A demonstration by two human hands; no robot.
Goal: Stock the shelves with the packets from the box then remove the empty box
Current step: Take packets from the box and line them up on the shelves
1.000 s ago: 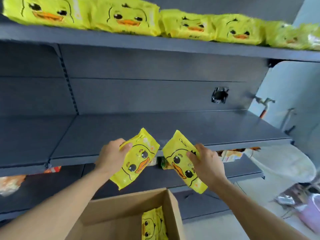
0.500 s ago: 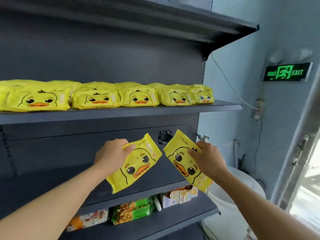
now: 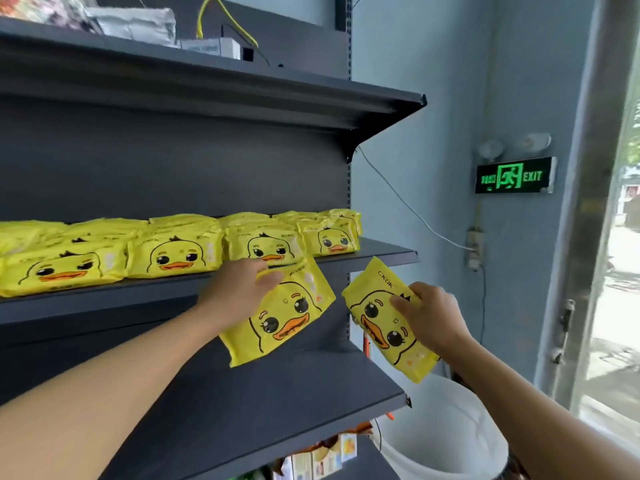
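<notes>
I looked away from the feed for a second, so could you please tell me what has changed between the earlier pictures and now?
Both hands rose from above the box toward the stocked shelf. The left hand now brings its duck packet to the shelf's front edge; the right hand carries its packet just below. The box has left the view. Each grip on its packet is unchanged.

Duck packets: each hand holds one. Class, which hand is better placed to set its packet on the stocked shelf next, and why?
Left. The left hand holds its packet right at the stocked shelf edge. The right hand holds its packet lower, out past the shelf's end.
</notes>
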